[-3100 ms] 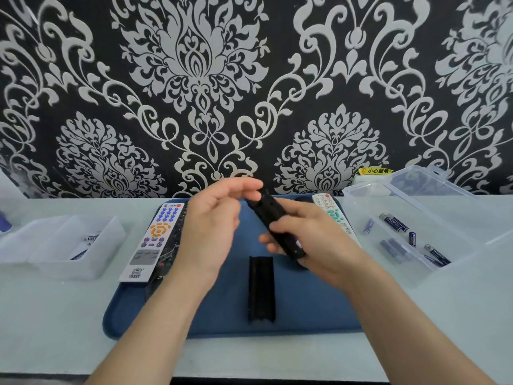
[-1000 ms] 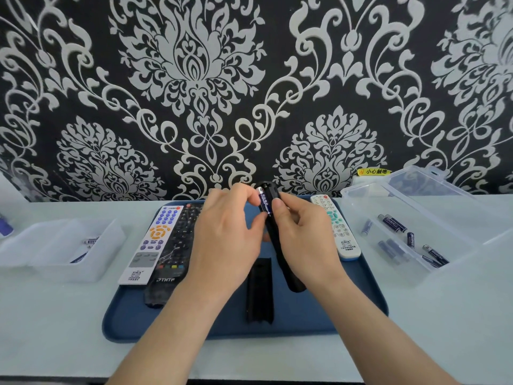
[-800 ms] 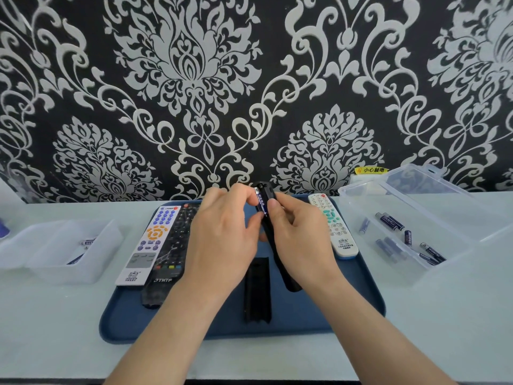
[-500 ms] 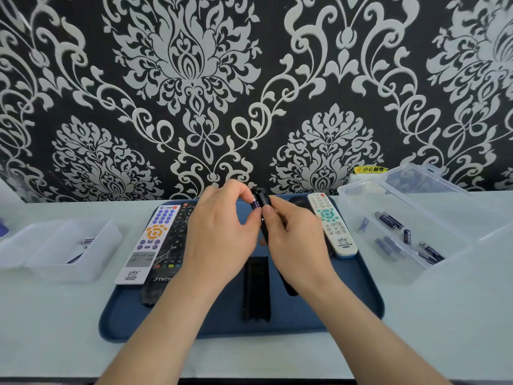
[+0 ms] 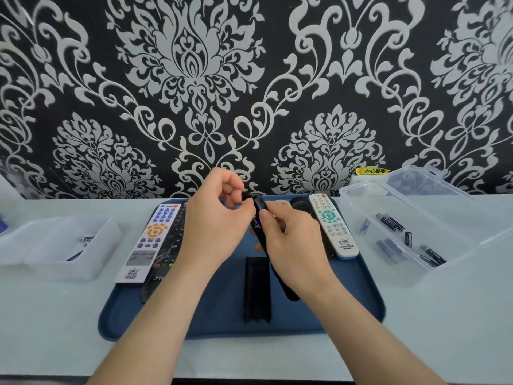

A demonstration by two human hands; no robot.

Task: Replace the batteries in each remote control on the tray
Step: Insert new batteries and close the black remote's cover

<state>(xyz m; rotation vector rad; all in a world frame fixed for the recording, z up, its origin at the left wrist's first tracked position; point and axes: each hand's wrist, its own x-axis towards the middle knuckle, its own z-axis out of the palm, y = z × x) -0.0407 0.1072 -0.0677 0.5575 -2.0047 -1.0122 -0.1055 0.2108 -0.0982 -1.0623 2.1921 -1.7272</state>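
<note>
My right hand (image 5: 294, 245) grips a slim black remote (image 5: 260, 205) above the blue tray (image 5: 116, 323), back side up and tilted. A blue battery (image 5: 256, 220) shows in its open compartment, beside my right thumb. My left hand (image 5: 216, 220) has its fingers curled and pinches the top end of that remote. The remote's black battery cover (image 5: 257, 290) lies flat on the tray below my hands. A white remote with blue and orange buttons (image 5: 150, 240) and a black remote (image 5: 169, 254) lie at the tray's left. A white remote with teal buttons (image 5: 331, 226) lies at its right.
A clear open box (image 5: 361, 190) at the right holds several dark batteries (image 5: 391, 222). A translucent box (image 5: 55, 245) at the left holds batteries (image 5: 86, 239). A dark round object (image 5: 301, 204) sits at the tray's back. The patterned wall stands right behind the table.
The battery sat high at the remote's top end a second ago; now it lies lower in the compartment. My left fingers have curled tighter over the remote's top, and my hands have shifted slightly.
</note>
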